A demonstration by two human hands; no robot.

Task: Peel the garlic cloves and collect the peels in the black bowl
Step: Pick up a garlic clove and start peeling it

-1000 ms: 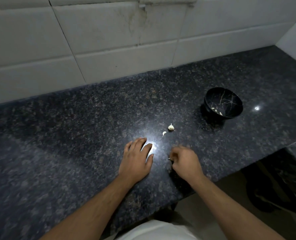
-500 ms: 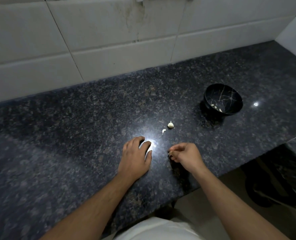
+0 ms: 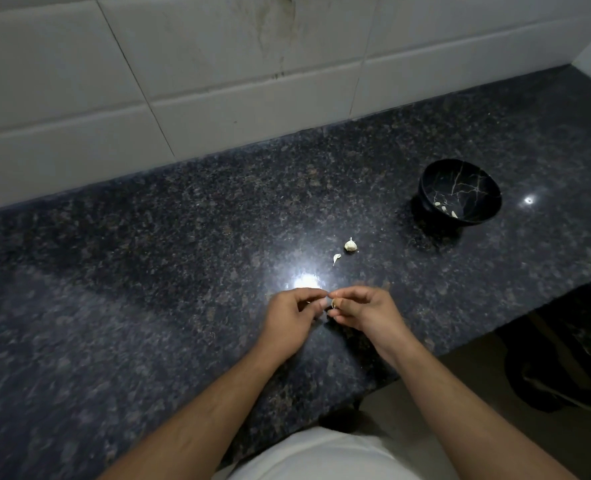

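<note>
My right hand (image 3: 363, 311) pinches a small garlic clove (image 3: 334, 304) between thumb and fingers, just above the dark granite counter (image 3: 148, 271). My left hand (image 3: 292, 315) meets it from the left, fingers curled, fingertips at the clove. A larger garlic piece (image 3: 350, 245) and a small clove (image 3: 336, 259) lie on the counter beyond my hands. The black bowl (image 3: 460, 192) with pale vein marks stands at the far right and holds a few pale peel bits (image 3: 446, 208).
A white tiled wall (image 3: 217, 81) backs the counter. The counter's front edge (image 3: 460, 344) runs diagonally at the right, with dark items on the floor below. A bright light reflection (image 3: 306, 282) sits just beyond my hands.
My left hand lifted off the counter, where it lay flat, and curled in toward the clove. My right hand rose slightly and now meets the left.
</note>
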